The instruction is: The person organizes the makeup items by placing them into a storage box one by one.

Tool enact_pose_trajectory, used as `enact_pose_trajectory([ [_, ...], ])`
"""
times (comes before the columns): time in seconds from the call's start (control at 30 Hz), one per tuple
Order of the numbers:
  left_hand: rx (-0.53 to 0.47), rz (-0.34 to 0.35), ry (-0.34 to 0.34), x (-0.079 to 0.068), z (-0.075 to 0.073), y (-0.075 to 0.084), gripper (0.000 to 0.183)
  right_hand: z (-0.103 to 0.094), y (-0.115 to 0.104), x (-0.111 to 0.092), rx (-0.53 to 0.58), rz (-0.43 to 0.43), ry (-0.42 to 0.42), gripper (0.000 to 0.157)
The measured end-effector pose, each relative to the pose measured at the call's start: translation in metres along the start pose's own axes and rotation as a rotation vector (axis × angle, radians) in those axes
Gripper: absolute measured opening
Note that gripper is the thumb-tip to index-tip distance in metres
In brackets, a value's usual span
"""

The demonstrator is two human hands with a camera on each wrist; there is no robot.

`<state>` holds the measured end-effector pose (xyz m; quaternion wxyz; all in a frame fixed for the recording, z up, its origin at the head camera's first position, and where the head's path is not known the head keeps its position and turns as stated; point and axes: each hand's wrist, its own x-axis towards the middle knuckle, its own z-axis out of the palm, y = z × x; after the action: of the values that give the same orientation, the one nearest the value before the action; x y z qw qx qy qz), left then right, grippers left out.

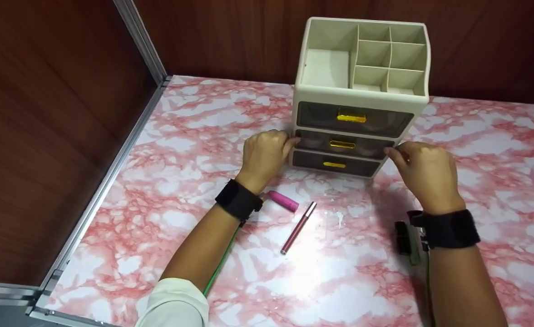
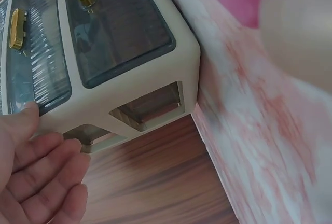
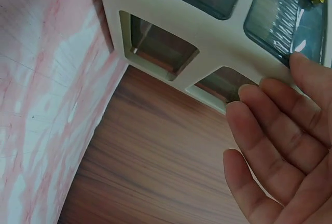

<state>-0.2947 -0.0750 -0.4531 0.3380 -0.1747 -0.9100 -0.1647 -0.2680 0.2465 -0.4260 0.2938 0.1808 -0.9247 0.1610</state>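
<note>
A cream drawer organizer [image 1: 362,93] stands upright, with three dark see-through drawers and gold handles. My left hand [image 1: 264,152] holds its left side, the thumb on the front at the middle drawer [image 1: 319,141] and the fingers along the side wall. On the opposite side my right hand [image 1: 426,170] does the same, thumb at that drawer's right end. Both wrist views show the thumbs on the front and the fingers bent by the side openings [image 2: 150,107]. All three drawers look closed.
A bright pink tube [image 1: 284,201] and a slim dark red lip gloss tube [image 1: 296,231] lie in front of the organizer on the pink marbled table [image 1: 194,136]. Brown wooden panels [image 1: 221,41] rise behind and at the left. The organizer's top compartments [image 1: 328,68] contain nothing visible.
</note>
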Motion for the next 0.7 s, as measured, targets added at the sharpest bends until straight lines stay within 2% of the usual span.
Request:
enact_pose_trajectory([
  [0.13,0.004,-0.011,0.005,-0.001,0.002,0.000,0.046,0.002,0.001,-0.001,0.002,-0.004,0.014,0.033],
  [0.3,-0.012,-0.003,-0.021,-0.001,0.002,-0.002,0.042,0.002,0.001,-0.001,0.010,-0.004,0.004,0.032],
  [0.47,-0.110,-0.036,-0.069,-0.001,0.003,-0.005,0.032,0.003,0.000,-0.001,0.048,0.019,-0.010,0.038],
  [0.57,-0.225,-0.078,-0.119,0.001,0.005,-0.007,0.037,0.008,-0.003,-0.001,0.170,0.131,-0.058,0.045],
  [0.7,-0.373,-0.144,-0.188,0.004,0.006,-0.009,0.042,0.019,-0.011,-0.005,0.519,0.368,-0.199,0.050],
])
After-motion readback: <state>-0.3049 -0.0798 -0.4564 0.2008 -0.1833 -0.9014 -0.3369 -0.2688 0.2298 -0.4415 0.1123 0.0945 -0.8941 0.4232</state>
